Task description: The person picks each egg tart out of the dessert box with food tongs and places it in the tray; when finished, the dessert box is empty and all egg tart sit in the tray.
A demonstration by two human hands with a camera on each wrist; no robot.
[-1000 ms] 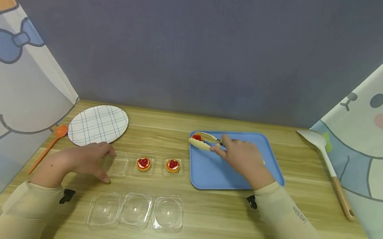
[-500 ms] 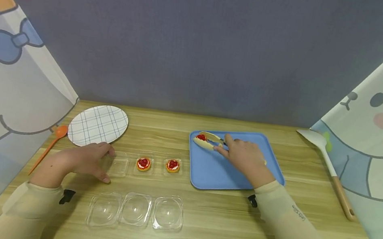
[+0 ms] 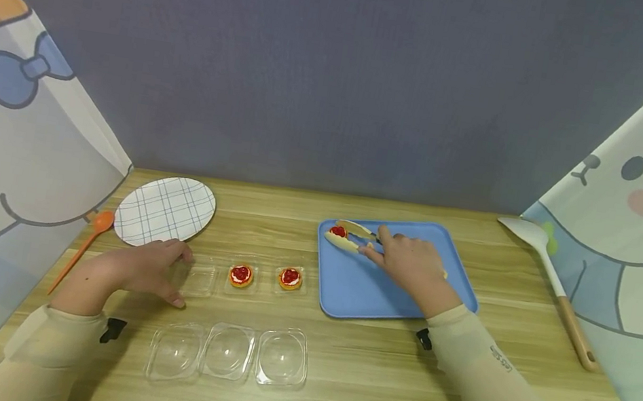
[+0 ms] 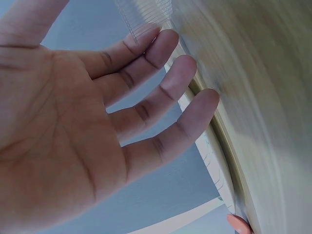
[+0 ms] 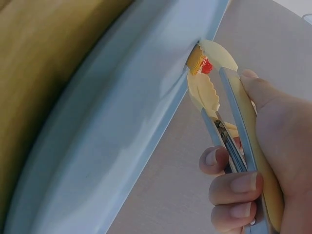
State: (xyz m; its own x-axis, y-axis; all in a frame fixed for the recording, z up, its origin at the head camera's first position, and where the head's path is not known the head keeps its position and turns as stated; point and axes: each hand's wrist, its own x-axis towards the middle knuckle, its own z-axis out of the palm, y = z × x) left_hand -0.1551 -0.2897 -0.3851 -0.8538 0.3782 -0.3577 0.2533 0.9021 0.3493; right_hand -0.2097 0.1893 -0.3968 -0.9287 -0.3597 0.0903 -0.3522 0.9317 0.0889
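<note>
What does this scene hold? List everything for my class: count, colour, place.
Plate: one, white and blue, back left.
Spoon: one, orange, far left.
Box parts: six, clear, two rows of three.
Tray: one, blue, centre right.
Tongs: one, cream and silver, over tray.
Tarts: three, red-topped; two in box parts, one between tongs' tips.
Utensil: one, white with wooden handle, right.
Table: one, brown, underneath.
Wall: one, dark grey, behind.
Cartoon panels: two, pale, both sides.
Cuff pieces: two, black, at wrists.
Sleeves: two, cream, both arms.
Left hand: one, bare, beside an empty box part.
Right hand: one, bare, holding tongs.
</note>
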